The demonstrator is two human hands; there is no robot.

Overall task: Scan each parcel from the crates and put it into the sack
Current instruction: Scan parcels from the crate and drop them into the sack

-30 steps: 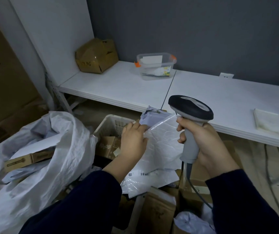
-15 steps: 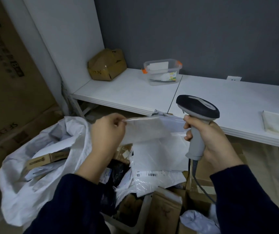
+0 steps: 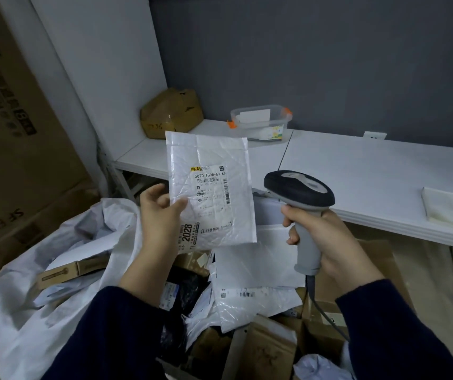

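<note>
My left hand (image 3: 162, 215) pinches a white padded plastic mailer (image 3: 214, 185) upright, label toward me, between the open white woven sack (image 3: 41, 325) and the grey-and-black handheld scanner (image 3: 299, 192) my right hand (image 3: 329, 242) grips; its scan window faces away, unseen.

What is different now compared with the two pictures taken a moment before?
The left hand has raised the white padded parcel off the pile and turned it upright, so its label now faces the camera; before, the label was hidden. The right hand still grips the scanner beside it. The sack and the heaped parcels below stayed put.
</note>
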